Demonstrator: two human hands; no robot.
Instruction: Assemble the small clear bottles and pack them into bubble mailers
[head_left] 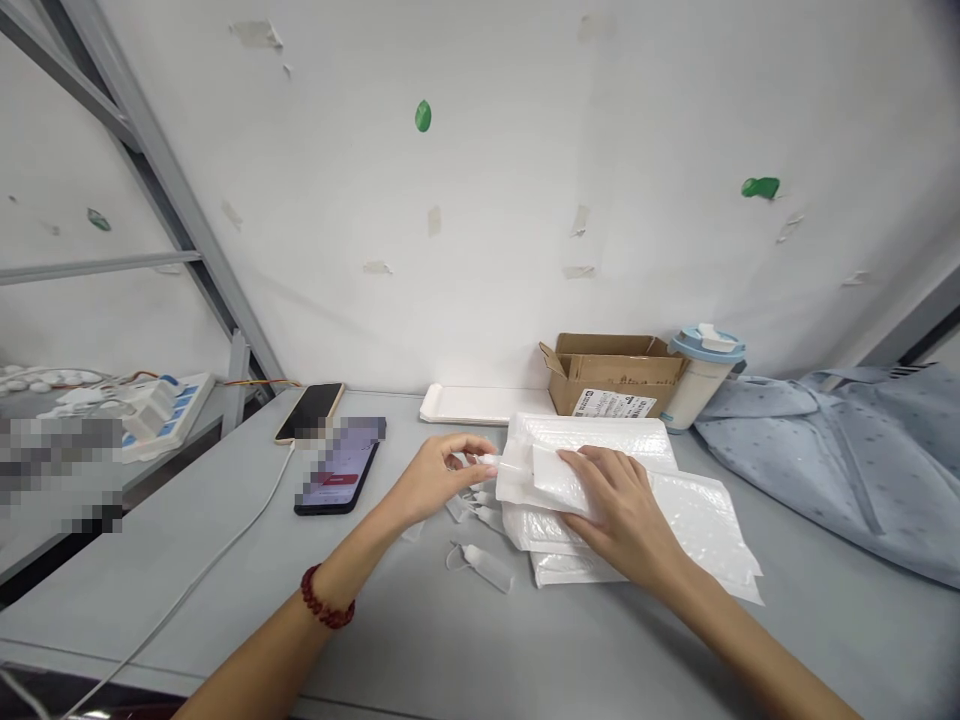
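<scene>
A stack of white bubble mailers (675, 500) lies on the grey table (420, 640). My right hand (619, 505) rests flat on a small white pouch (551, 478) on top of the stack, fingers stretched out. My left hand (442, 475) pinches a small clear plastic piece (480, 460) at the pouch's left edge. More small clear plastic items (484, 565) lie loose on the table just below my left hand. A red bead bracelet (322, 603) circles my left wrist.
Two phones (341, 465) lie to the left, one on a white cable (187, 590). Behind the mailers stand a white tray (480, 404), an open cardboard box (611, 375) and a lidded cup (701, 375). Blue cloth (840, 450) covers the right side. A power strip (161, 410) sits far left.
</scene>
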